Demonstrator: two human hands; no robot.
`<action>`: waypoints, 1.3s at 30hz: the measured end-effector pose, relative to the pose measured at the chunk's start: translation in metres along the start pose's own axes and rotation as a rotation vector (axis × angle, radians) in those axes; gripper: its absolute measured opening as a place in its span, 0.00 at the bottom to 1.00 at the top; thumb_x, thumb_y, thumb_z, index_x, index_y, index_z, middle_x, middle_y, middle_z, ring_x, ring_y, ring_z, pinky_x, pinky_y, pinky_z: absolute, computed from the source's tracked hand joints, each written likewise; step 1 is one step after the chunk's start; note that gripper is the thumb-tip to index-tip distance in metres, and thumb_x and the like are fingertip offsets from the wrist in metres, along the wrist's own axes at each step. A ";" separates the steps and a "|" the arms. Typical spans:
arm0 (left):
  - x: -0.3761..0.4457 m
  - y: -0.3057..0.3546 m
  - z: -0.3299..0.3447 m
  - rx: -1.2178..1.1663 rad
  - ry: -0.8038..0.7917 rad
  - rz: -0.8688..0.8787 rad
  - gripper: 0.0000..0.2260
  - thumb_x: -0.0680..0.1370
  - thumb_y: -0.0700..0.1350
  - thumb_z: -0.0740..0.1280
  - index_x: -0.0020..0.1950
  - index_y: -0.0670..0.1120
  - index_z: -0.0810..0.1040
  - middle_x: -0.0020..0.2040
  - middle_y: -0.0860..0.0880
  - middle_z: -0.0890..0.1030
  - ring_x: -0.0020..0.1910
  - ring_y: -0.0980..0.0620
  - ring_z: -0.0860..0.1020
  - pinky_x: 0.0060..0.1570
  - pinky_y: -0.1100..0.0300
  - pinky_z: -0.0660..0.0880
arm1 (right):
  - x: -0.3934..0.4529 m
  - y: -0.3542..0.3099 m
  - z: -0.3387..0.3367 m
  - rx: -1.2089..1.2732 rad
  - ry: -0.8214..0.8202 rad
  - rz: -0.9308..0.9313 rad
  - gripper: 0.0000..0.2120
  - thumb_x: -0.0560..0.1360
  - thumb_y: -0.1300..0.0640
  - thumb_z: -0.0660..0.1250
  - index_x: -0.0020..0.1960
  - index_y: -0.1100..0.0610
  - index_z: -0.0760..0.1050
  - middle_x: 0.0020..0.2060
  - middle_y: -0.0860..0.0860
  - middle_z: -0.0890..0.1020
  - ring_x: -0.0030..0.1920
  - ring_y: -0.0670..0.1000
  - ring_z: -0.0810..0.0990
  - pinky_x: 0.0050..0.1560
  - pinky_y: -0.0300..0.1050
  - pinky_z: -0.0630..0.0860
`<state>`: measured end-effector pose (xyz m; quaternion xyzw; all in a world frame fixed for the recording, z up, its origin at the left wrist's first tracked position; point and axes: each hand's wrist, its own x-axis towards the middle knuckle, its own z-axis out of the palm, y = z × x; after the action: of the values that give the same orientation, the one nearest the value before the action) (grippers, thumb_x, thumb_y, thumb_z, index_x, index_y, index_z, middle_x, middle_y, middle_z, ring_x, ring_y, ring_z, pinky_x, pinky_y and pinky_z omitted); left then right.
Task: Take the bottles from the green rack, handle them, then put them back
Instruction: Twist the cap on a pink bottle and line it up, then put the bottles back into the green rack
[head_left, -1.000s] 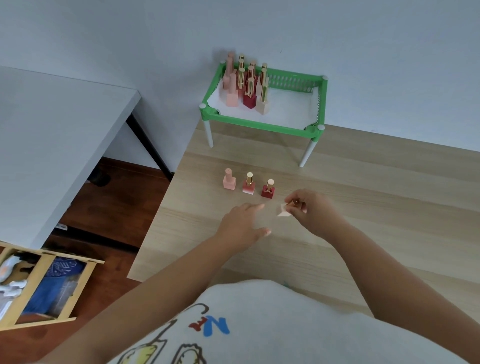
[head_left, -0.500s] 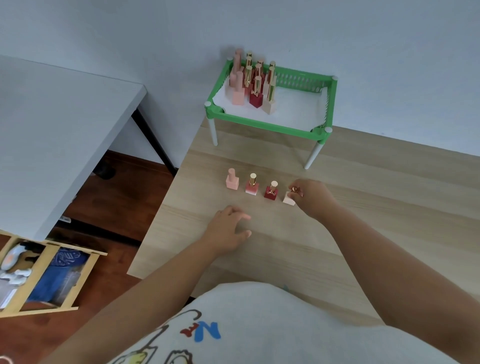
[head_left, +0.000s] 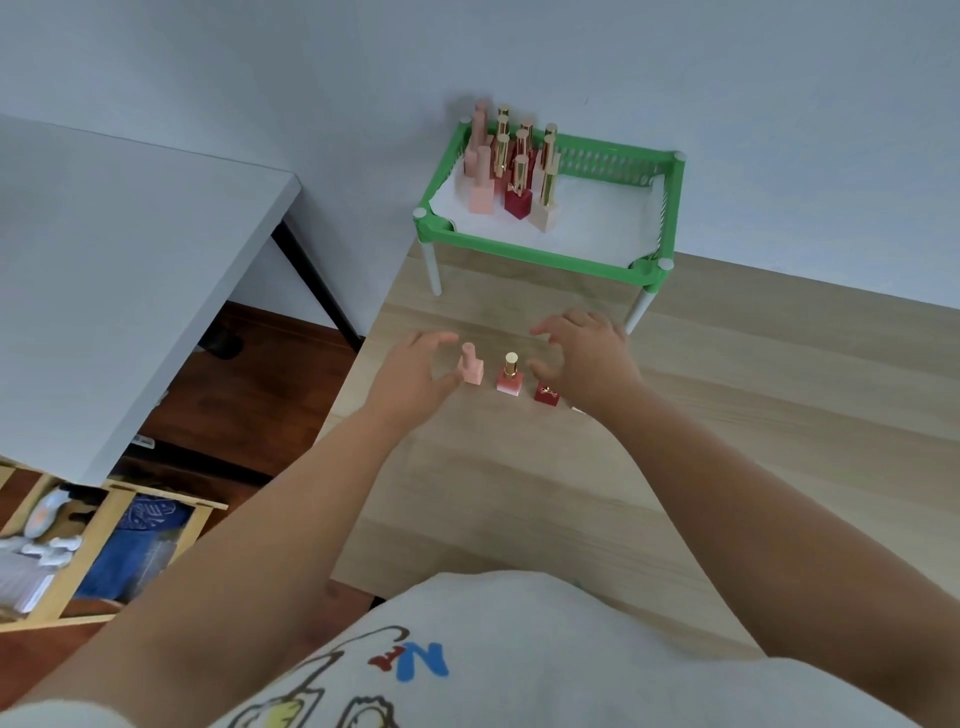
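The green rack (head_left: 524, 251) stands on white legs at the back of the wooden table, with several small bottles (head_left: 511, 171) grouped in its left rear corner. On the table in front stand a pale pink bottle (head_left: 471, 365), a pink bottle with a gold cap (head_left: 509, 375) and a dark red bottle (head_left: 546, 392) in a row. My left hand (head_left: 415, 376) is open just left of the pale pink bottle. My right hand (head_left: 589, 358) is open over the right end of the row, partly covering the red bottle. A fourth bottle is hidden under my right wrist.
A white table (head_left: 119, 270) with black legs stands to the left across a gap of dark floor. A wooden crate (head_left: 104, 551) with blue cloth sits on the floor at lower left. The wall rises right behind the rack.
My right hand set the pale bottle down at the right end of the row and let go. Both hands then moved forward to either side of the row, fingers spread.
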<state>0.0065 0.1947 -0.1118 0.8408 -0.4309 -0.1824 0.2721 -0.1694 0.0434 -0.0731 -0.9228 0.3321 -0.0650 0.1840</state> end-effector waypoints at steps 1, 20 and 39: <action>0.004 0.003 -0.001 0.014 -0.001 0.022 0.20 0.75 0.53 0.69 0.66 0.52 0.73 0.61 0.50 0.74 0.50 0.49 0.75 0.50 0.57 0.71 | 0.005 -0.005 0.003 -0.025 -0.044 -0.005 0.18 0.71 0.46 0.66 0.60 0.45 0.73 0.53 0.47 0.78 0.59 0.54 0.72 0.60 0.53 0.63; 0.025 0.007 0.000 -0.070 -0.107 0.055 0.03 0.74 0.42 0.69 0.46 0.49 0.78 0.46 0.53 0.82 0.48 0.52 0.79 0.51 0.54 0.74 | 0.016 -0.019 0.016 -0.029 -0.122 -0.002 0.08 0.74 0.51 0.59 0.47 0.47 0.77 0.44 0.46 0.81 0.50 0.51 0.75 0.48 0.49 0.53; 0.148 0.096 -0.109 -0.075 0.185 0.234 0.04 0.75 0.49 0.71 0.45 0.55 0.76 0.42 0.58 0.81 0.44 0.57 0.80 0.48 0.55 0.76 | 0.133 -0.032 -0.120 0.073 0.142 0.064 0.12 0.73 0.48 0.66 0.55 0.46 0.76 0.46 0.44 0.83 0.54 0.49 0.77 0.59 0.52 0.59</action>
<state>0.0886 0.0591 0.0219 0.7875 -0.4918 -0.0870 0.3611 -0.0774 -0.0538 0.0499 -0.8974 0.3711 -0.1366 0.1956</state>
